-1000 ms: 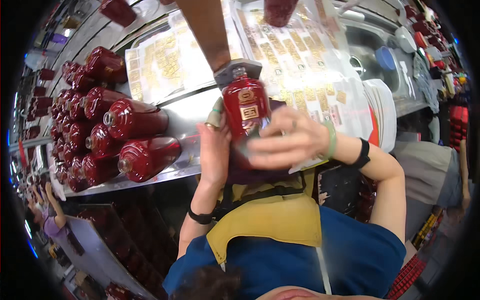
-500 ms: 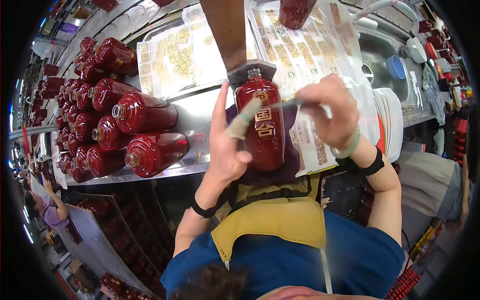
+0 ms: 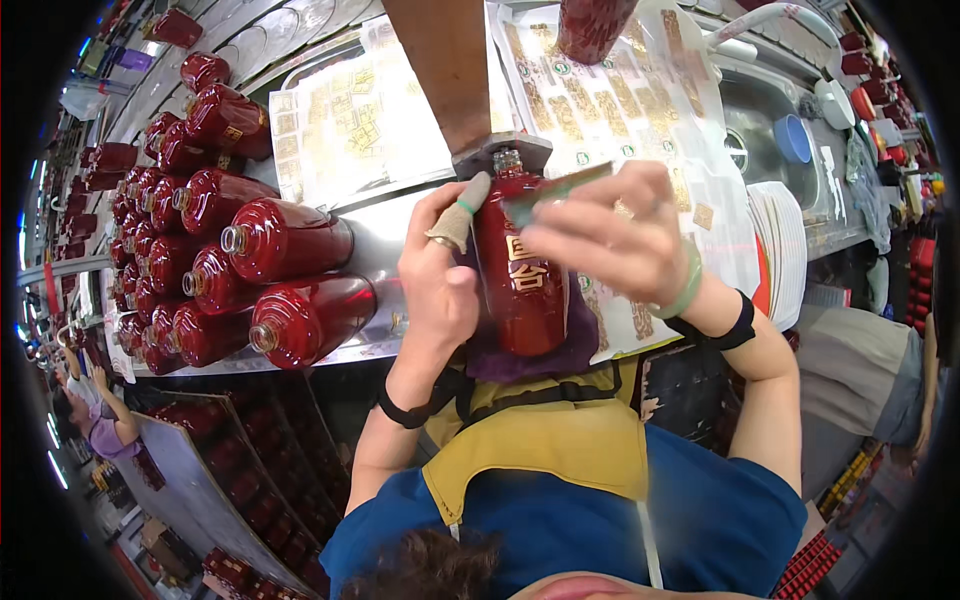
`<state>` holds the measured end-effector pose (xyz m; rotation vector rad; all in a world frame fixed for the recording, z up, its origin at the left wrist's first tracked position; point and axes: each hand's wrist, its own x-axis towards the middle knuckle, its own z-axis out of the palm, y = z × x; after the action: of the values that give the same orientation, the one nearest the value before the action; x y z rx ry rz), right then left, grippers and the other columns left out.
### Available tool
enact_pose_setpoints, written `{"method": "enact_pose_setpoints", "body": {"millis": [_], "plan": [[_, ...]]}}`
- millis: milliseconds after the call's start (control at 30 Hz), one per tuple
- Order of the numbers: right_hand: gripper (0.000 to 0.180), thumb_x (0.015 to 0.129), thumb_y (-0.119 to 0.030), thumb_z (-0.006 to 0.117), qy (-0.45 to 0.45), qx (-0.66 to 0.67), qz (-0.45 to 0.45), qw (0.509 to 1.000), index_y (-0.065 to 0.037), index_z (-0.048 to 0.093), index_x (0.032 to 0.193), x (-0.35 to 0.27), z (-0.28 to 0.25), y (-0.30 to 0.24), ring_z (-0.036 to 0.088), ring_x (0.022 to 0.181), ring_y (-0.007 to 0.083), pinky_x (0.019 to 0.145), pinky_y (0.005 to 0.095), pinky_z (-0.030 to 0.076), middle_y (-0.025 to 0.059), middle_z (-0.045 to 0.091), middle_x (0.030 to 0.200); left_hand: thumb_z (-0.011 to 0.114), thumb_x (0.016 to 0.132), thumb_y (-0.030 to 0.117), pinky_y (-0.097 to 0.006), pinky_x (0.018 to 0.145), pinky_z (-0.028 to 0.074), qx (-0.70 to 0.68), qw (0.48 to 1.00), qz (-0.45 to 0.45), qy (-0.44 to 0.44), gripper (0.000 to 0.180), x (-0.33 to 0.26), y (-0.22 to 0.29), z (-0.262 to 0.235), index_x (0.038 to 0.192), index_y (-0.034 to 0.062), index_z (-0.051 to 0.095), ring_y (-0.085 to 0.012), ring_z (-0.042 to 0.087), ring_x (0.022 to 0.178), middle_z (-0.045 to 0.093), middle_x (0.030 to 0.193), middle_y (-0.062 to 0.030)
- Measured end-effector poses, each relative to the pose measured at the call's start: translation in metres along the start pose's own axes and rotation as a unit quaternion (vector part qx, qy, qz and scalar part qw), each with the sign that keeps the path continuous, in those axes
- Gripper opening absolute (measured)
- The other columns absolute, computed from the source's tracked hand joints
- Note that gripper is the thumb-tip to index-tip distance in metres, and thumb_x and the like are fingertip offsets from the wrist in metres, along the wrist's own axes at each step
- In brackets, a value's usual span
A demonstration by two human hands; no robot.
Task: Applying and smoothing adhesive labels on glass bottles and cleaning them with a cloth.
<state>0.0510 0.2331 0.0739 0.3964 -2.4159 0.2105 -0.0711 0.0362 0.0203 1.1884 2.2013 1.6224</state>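
Bare right hand (image 3: 622,238): we see its fingers blurred.
Flat greenish strip (image 3: 582,184): too smeared for us to identify.
Glossy red glass bottle (image 3: 534,314): we lose part of its upper right side behind that hand.
Broad brown post (image 3: 440,70): cut by our top edge.
Mauve-topped person (image 3: 106,436): too small for us to make out the hands.

Hands (image 3: 438,278) at a red bottle (image 3: 527,312) on purple cloth (image 3: 590,338), a thin flat tool (image 3: 562,188) in the right one

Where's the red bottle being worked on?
In the head view, the red bottle rests near the centre on purple cloth, between the left hand and right hand, its neck at the dark block.
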Motion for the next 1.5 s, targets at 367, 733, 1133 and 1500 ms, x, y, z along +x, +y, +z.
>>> {"method": "enact_pose_setpoints", "body": {"millis": [367, 733, 1133, 1500], "plan": [[0.024, 0.075, -0.021, 0.071, 0.005, -0.007, -0.037, 0.999, -0.013, 0.066, 0.097, 0.040, 0.018, 0.026, 0.056, 0.082, 0.0169, 0.078, 0.0329, 0.045, -0.0014, 0.058, 0.089, 0.004, 0.095, 0.084, -0.045, 0.114, 0.039, -0.202, 0.966, -0.147, 0.064, 0.110, -0.018, -0.012, 0.003, 0.149, -0.0002, 0.050, -0.0299, 0.056, 0.131, 0.057, 0.145, -0.0193], [0.025, 0.082, -0.024, 0.075, -0.001, 0.041, 0.049, 0.998, -0.014, 0.073, 0.105, 0.015, 0.008, 0.009, 0.065, 0.085, 0.0153, 0.076, 0.0339, 0.050, -0.0011, 0.070, 0.097, 0.010, 0.099, 0.080, -0.044, 0.117, 0.035, -0.315, 0.921, -0.229, 0.030, 0.100, -0.036, 0.000, 0.010, 0.156, 0.0019, 0.039, -0.0287, 0.050, 0.137, 0.049, 0.154, -0.0171], [0.028, 0.091, -0.007, 0.071, 0.063, 0.121, 0.289, 0.947, -0.007, 0.069, 0.118, -0.009, 0.021, -0.013, 0.067, 0.079, 0.0325, 0.069, 0.0393, 0.054, 0.0128, 0.069, 0.095, 0.023, 0.101, 0.077, -0.044, 0.123, 0.029, -0.280, 0.931, -0.222, 0.067, 0.098, -0.043, 0.022, 0.024, 0.160, -0.0017, 0.030, -0.0325, 0.039, 0.148, 0.037, 0.162, -0.0212], [0.021, 0.100, -0.006, 0.064, 0.137, 0.234, 0.438, 0.857, 0.001, 0.065, 0.120, -0.027, 0.011, -0.014, 0.068, 0.086, 0.0190, 0.079, 0.0314, 0.053, 0.0131, 0.072, 0.097, 0.091, 0.061, 0.051, -0.049, 0.095, 0.053, 0.218, 0.969, 0.055, -0.106, 0.095, -0.018, 0.036, 0.001, 0.145, 0.0223, 0.060, -0.0427, 0.059, 0.112, 0.043, 0.141, -0.0270]]}}
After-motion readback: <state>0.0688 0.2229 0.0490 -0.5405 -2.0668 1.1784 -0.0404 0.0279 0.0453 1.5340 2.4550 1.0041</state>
